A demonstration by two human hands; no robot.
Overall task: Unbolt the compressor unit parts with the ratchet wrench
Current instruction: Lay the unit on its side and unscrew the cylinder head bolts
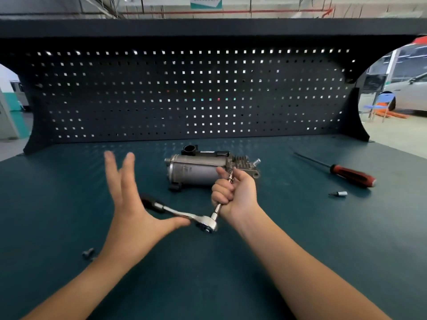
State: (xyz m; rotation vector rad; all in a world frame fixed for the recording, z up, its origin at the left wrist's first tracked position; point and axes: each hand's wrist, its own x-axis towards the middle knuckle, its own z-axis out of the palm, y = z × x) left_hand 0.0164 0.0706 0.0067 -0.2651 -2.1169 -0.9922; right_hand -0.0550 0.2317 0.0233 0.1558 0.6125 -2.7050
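Observation:
The silver compressor unit (196, 170) lies on its side at the middle of the green bench, with a finned head and a port at its right end. My right hand (233, 192) grips the extension bar of the ratchet wrench (204, 224), just in front of the compressor's right end. The bar's tip pokes out above my fist toward the finned head. The ratchet's black handle runs off to the left. My left hand (131, 204) has straight, spread fingers, and its thumb touches the ratchet's shaft near the head.
A red and black screwdriver (346, 173) lies at the right of the green bench top (300, 239), with a small socket bit (339, 194) in front of it. A loose bolt (88, 252) lies at the near left. A dark pegboard (184, 95) closes the back.

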